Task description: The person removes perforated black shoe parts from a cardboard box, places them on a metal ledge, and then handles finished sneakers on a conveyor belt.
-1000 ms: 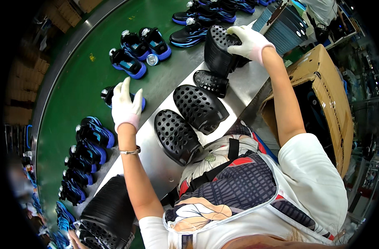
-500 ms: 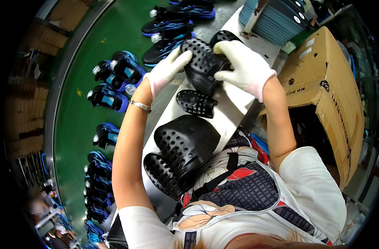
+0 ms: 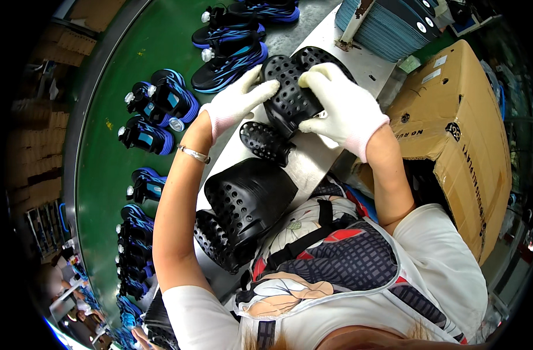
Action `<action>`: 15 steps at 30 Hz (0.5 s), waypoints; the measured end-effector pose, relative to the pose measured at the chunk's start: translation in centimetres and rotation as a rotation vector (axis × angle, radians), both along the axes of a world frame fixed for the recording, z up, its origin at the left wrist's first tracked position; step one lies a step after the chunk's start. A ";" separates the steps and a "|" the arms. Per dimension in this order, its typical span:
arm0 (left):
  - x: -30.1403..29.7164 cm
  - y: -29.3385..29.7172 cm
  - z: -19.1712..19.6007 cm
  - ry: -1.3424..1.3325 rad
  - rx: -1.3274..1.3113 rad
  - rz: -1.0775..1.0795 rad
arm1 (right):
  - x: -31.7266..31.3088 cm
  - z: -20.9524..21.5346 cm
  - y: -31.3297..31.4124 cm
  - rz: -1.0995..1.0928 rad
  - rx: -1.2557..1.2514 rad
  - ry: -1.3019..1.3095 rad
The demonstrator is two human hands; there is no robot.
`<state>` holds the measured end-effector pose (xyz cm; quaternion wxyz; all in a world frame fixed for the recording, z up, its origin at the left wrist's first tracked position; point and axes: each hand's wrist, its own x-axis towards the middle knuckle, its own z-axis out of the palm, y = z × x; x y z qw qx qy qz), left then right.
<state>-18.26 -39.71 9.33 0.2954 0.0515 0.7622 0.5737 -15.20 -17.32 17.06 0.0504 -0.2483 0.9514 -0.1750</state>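
Note:
Both my hands wear white gloves with pink cuffs. Between them is a black perforated plastic shoe-toe insert [image 3: 285, 87], its holed curved face turned up above the pale metal bench [image 3: 313, 158]. My left hand [image 3: 237, 100] closes on its left edge, thumb lying over the top. From the right side, my right hand [image 3: 347, 109] grips it with curled fingers and thumb. A second holed insert [image 3: 318, 57] shows just behind, partly covered by the right hand. Nearer to me, a small insert [image 3: 263, 140], a stack of larger inserts [image 3: 252, 189] and another small one [image 3: 213, 236] lie along the bench.
To the left runs a green conveyor belt [image 3: 106, 175] carrying several black-and-blue sneakers [image 3: 234, 65]. A stack of blue-grey sheets [image 3: 383, 29] stands at the bench's far end. An open cardboard box [image 3: 447, 116] sits to the right, close to my right arm.
The held insert has turned so its holed face shows more fully. The second insert behind it is more exposed. Both hands keep their grip, and the whole view has shifted slightly.

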 end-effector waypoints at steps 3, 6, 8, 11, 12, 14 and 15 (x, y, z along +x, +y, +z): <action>1.5 -1.1 1.3 0.087 -0.016 0.127 | 0.7 0.6 0.1 0.008 -0.046 0.081; 3.2 -3.3 2.2 0.239 -0.031 0.212 | 1.9 2.0 0.4 -0.037 -0.088 0.141; 5.3 -3.0 4.7 0.140 0.262 0.305 | 2.8 3.0 0.0 0.044 -0.228 0.218; 8.5 -3.1 6.5 0.091 0.720 0.326 | 4.3 4.0 -2.8 0.304 -0.394 0.206; 10.0 -3.1 7.1 0.104 0.849 0.317 | 4.9 4.3 -4.1 0.401 -0.397 0.190; 12.4 -3.8 7.3 0.102 0.865 0.468 | 5.5 3.7 -6.2 0.503 -0.498 -0.040; 13.5 -4.6 6.9 0.123 0.863 0.478 | 5.6 3.5 -7.1 0.528 -0.508 -0.092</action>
